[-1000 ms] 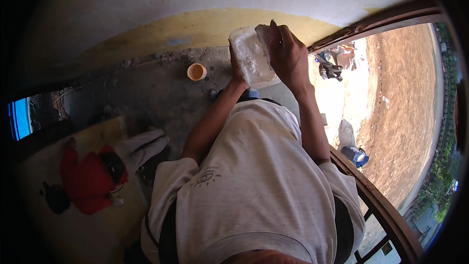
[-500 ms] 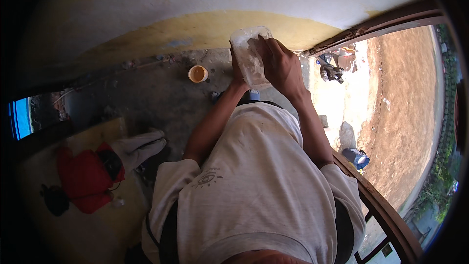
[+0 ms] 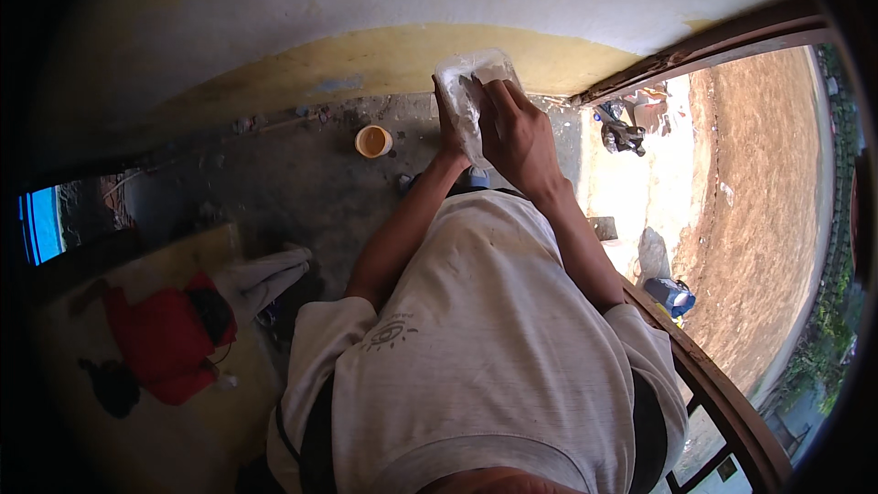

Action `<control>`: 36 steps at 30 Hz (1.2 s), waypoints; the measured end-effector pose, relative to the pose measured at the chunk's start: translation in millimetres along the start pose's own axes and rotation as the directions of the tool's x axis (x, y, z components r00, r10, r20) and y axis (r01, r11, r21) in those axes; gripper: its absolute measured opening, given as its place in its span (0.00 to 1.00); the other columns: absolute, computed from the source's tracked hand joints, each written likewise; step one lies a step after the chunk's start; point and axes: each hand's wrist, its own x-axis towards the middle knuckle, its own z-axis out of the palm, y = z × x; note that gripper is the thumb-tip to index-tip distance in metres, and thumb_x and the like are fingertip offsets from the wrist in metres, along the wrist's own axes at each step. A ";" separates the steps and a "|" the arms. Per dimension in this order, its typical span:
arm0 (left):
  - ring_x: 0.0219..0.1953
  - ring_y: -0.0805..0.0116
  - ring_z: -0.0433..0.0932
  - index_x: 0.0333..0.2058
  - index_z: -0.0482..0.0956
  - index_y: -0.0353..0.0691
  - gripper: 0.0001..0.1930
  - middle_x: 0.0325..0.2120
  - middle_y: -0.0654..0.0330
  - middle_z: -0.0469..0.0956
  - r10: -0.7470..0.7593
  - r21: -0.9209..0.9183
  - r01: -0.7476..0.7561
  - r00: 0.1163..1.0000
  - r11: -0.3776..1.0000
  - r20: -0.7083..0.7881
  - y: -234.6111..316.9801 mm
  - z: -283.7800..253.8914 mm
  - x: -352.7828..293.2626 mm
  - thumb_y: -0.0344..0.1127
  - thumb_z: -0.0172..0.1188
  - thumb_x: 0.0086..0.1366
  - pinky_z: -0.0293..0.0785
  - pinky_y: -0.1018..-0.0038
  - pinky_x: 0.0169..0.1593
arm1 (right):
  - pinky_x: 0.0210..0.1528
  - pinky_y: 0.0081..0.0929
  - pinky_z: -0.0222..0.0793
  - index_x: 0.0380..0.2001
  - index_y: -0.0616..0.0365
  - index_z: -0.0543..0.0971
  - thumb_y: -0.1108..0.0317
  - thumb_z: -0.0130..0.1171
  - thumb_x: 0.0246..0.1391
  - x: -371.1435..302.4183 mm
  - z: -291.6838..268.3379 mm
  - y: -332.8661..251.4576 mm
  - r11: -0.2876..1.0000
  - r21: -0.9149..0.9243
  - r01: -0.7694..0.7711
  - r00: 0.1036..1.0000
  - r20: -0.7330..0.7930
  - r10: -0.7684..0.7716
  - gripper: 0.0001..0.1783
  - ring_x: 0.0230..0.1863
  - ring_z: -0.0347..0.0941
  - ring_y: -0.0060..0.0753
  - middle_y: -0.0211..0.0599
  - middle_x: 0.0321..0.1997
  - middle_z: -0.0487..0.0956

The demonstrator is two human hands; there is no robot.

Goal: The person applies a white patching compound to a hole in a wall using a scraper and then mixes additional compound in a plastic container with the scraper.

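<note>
Out in front of me is a clear plastic container [image 3: 464, 121] with rounded corners, tilted and smeared inside with a white paste. My left hand [image 3: 448, 123] grips its left side, the fingers partly hidden behind the wall of the container. Over the container's opening, my right hand [image 3: 514, 128] reaches in with curled fingers pressed together. Whatever those fingers pinch, if anything, is hidden. The wall [image 3: 384, 59], pale above and yellow in its lower band, stands just beyond the container.
A yellowish bucket [image 3: 373, 141] stands on the dark floor by the wall. To the left, a person in a red top [image 3: 165, 338] and grey trousers is on a pale ledge. A brown frame [image 3: 704, 55] edges the opening at right, with dark bags [image 3: 622, 135] outside.
The container has tilted and turned slightly. My right hand has moved a little left and down across it, while my left hand keeps its grip.
</note>
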 end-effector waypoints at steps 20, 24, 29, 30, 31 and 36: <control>0.58 0.60 0.78 0.64 0.68 0.44 0.41 0.57 0.56 0.76 0.003 0.066 -0.001 1.000 0.998 -0.027 5.3 22.6 -6.9 0.73 0.31 0.74 0.77 0.60 0.61 | 0.32 0.44 0.74 0.44 0.65 0.79 0.73 0.63 0.60 12.4 -16.8 15.6 0.988 0.040 -0.151 0.985 -0.072 0.154 0.10 0.33 0.80 0.62 0.54 0.34 0.81; 0.57 0.61 0.77 0.64 0.67 0.44 0.29 0.56 0.56 0.75 0.055 0.251 -0.042 0.998 0.967 -0.042 4.9 11.8 -7.8 0.60 0.38 0.78 0.77 0.61 0.61 | 0.34 0.42 0.74 0.42 0.65 0.79 0.75 0.61 0.61 12.3 -6.7 22.0 0.998 0.033 -0.053 0.999 -0.002 0.053 0.08 0.34 0.78 0.62 0.53 0.34 0.81; 0.56 0.63 0.77 0.62 0.68 0.43 0.27 0.55 0.56 0.75 0.000 0.088 0.010 0.994 0.996 -0.112 4.8 44.3 -8.2 0.57 0.39 0.79 0.78 0.61 0.59 | 0.35 0.43 0.75 0.42 0.62 0.80 0.73 0.61 0.61 18.2 -24.2 12.3 0.990 0.026 -0.138 0.983 -0.119 0.140 0.08 0.36 0.79 0.61 0.52 0.33 0.81; 0.56 0.62 0.78 0.62 0.68 0.44 0.32 0.55 0.56 0.76 0.027 0.208 -0.002 0.993 0.978 -0.117 4.0 38.9 -8.0 0.63 0.36 0.76 0.78 0.61 0.60 | 0.35 0.43 0.75 0.42 0.63 0.80 0.74 0.61 0.61 16.6 -21.0 14.2 0.993 0.023 -0.114 0.989 -0.090 0.116 0.08 0.35 0.80 0.59 0.52 0.34 0.81; 0.57 0.61 0.78 0.62 0.69 0.44 0.37 0.55 0.56 0.77 0.054 0.326 -0.013 0.992 0.945 -0.118 3.5 28.3 -5.9 0.69 0.34 0.74 0.77 0.60 0.60 | 0.34 0.42 0.75 0.42 0.63 0.80 0.74 0.60 0.61 14.4 -13.4 19.0 0.996 0.021 -0.091 0.994 -0.060 0.092 0.08 0.35 0.80 0.58 0.52 0.34 0.81; 0.55 0.62 0.79 0.61 0.71 0.43 0.39 0.54 0.57 0.78 0.030 0.153 -0.023 0.999 0.988 -0.044 2.6 25.8 -3.3 0.72 0.35 0.74 0.78 0.62 0.59 | 0.31 0.39 0.75 0.44 0.64 0.79 0.76 0.61 0.59 12.0 -17.1 14.6 0.997 0.071 -0.036 0.997 -0.070 0.041 0.09 0.30 0.79 0.57 0.53 0.34 0.81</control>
